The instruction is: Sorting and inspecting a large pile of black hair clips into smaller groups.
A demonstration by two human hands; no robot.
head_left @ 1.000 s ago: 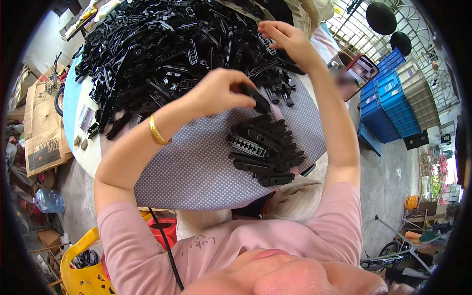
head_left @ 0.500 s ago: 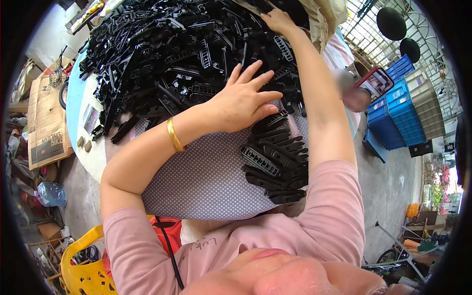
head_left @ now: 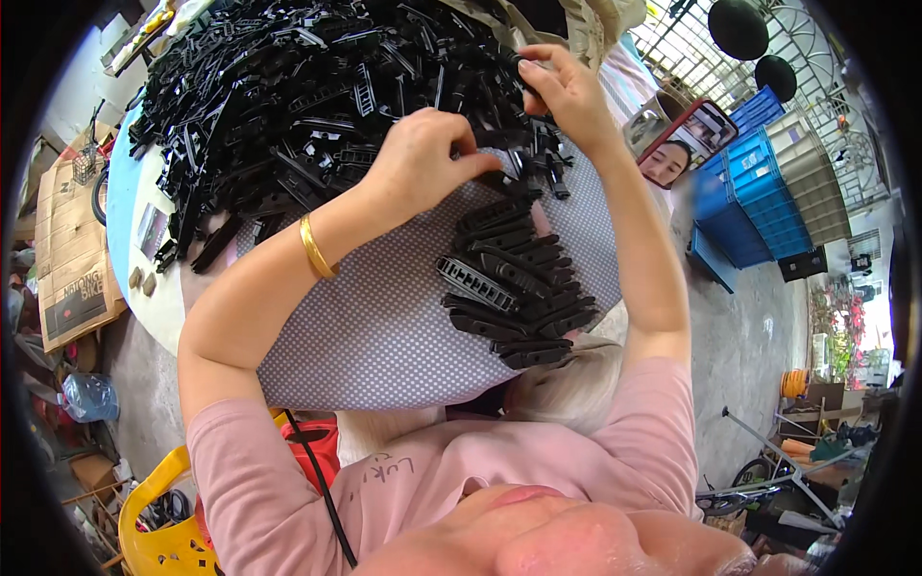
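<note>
A big heap of black plastic parts (head_left: 259, 106), many slotted like small ladders, covers the far side of the table. My left hand (head_left: 418, 163) is bent over the heap's near edge, thumb and fingers closed on a dark, blurred plastic part (head_left: 501, 141). Farther off and to the right, my right hand (head_left: 573, 101) pinches a black plastic part (head_left: 531, 81), mostly hidden by the fingers. Nearer to me, a row of similar black parts (head_left: 519, 278) lies overlapped on the grey dotted cloth (head_left: 365, 326).
A phone (head_left: 706, 125) stands right of the table, past my right forearm. Blue crates (head_left: 759, 192) stand beyond it. At the left are a cardboard sheet (head_left: 77, 250) and a water bottle (head_left: 88, 396). A yellow chair (head_left: 158, 523) is at lower left.
My right hand has drawn back from the heap's far edge toward me, with a part in its fingers. My left hand has gone from spread fingers to a closed grip.
</note>
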